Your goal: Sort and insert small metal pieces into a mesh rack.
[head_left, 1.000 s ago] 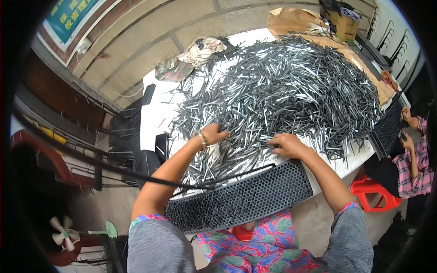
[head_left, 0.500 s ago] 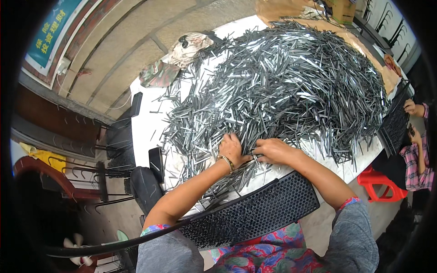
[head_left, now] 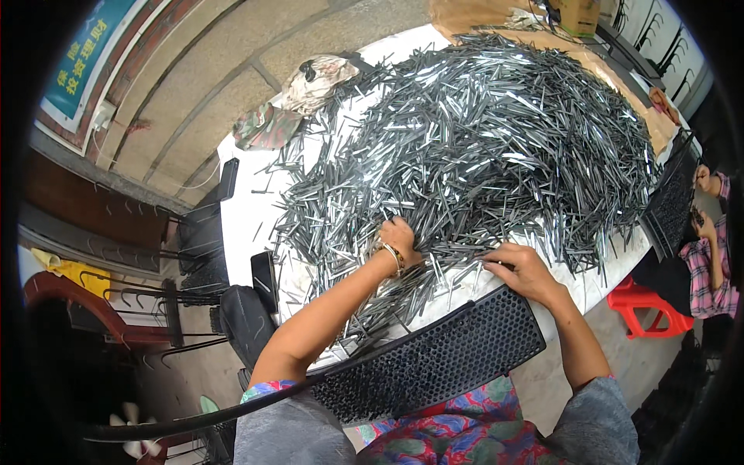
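Strips (head_left: 480,139): one big loose heap, black and silvery, over most of the white table (head_left: 246,203). Brown paper (head_left: 457,17) lies along the far side, probably to protect the top.

Left hand (head_left: 398,239): down in the near edge of the heap, fingers curled. Can't tell whether it's gripping any strips; the fingertips are lost among them. Right hand (head_left: 528,271): just right of it, over the table's near edge, thumb and fingertips drawn together. Could be a thin dark piece in the pinch; can't confirm.

Black perforated panel (head_left: 465,337) sits between lap and table edge, hole side up, nobody gripping it. My read: parked there so both hands are free and the strips are within short reach. Its left part looks rougher than the right; can't say why.

Cap (head_left: 267,126) and cloth (head_left: 318,81) lie at the heap's far-left edge, likely just out of the way.

Writing: teal banner (head_left: 91,54) upper left, yellow characters, wording omitted. Carton (head_left: 577,17) is cut off, no label I can make out. No brand visible on strips or panel.
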`<action>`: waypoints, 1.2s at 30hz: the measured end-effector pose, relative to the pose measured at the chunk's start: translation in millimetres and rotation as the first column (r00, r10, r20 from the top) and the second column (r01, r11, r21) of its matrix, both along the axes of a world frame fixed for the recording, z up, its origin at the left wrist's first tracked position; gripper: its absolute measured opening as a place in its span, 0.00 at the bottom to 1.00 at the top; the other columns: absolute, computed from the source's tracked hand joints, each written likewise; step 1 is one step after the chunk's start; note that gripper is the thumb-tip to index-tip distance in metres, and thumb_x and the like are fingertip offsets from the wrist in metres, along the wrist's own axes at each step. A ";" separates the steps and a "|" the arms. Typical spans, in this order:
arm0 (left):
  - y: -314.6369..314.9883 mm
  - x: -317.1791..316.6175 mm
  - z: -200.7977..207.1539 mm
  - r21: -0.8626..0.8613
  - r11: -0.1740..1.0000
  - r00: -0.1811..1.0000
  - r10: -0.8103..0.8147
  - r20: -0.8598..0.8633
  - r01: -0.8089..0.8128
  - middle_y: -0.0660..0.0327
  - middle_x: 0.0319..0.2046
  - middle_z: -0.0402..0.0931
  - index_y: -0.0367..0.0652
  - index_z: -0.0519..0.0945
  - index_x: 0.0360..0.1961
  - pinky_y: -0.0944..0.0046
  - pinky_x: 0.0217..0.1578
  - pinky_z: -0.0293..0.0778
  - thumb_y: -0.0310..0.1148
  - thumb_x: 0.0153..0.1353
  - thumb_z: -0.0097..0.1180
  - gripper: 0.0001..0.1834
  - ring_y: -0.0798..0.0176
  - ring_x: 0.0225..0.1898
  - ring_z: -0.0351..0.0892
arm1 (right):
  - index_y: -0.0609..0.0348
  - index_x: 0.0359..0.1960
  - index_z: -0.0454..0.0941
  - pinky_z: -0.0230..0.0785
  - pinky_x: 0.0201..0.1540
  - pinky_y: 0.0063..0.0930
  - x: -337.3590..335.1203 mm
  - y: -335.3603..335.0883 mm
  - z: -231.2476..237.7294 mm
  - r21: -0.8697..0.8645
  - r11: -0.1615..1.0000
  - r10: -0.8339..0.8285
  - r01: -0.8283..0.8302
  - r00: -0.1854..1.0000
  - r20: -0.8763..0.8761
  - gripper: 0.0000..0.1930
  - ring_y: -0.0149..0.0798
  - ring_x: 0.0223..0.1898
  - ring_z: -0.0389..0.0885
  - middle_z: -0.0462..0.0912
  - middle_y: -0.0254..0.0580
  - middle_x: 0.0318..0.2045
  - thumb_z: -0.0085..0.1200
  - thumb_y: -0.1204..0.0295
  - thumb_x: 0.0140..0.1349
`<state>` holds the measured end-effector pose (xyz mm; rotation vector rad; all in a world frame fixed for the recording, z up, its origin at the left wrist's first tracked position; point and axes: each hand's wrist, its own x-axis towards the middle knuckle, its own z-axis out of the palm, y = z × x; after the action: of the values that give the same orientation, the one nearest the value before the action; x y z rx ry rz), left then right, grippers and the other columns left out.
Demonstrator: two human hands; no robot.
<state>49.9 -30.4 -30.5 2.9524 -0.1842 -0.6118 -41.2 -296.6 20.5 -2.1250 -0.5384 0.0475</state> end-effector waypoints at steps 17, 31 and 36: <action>30.0 -9.6 -10.9 -0.111 0.987 0.992 -0.112 0.066 0.118 0.32 0.46 0.67 0.22 0.53 0.58 0.52 0.52 0.70 0.36 0.49 0.65 0.44 0.36 0.49 0.72 | 0.66 0.36 0.81 0.71 0.37 0.28 -34.0 -19.5 11.8 0.058 0.970 -0.235 0.235 0.972 -0.015 0.08 0.40 0.33 0.80 0.82 0.46 0.32 0.57 0.75 0.57; 157.5 -54.5 44.5 -0.584 0.400 0.682 0.166 -0.712 -0.706 0.59 0.38 0.78 0.39 0.75 0.46 0.64 0.34 0.75 0.40 0.56 0.63 0.21 0.67 0.38 0.78 | 0.67 0.32 0.81 0.67 0.30 0.25 -45.6 -27.3 9.2 0.071 0.927 -0.366 0.368 0.930 -0.041 0.06 0.35 0.27 0.78 0.81 0.44 0.27 0.57 0.76 0.55; 148.4 -62.8 37.7 -0.663 -0.085 0.668 -0.059 -0.742 -0.744 0.58 0.41 0.77 0.37 0.71 0.53 0.65 0.33 0.76 0.39 0.61 0.58 0.23 0.65 0.35 0.76 | 0.68 0.40 0.80 0.69 0.35 0.24 -26.2 -5.5 17.1 0.165 0.946 -0.244 0.280 0.947 -0.208 0.12 0.33 0.33 0.79 0.82 0.45 0.33 0.57 0.74 0.56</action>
<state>-12.9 118.0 7.2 1.1042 0.2543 -0.7627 -67.4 -302.1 37.5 -1.9603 -0.1387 0.0398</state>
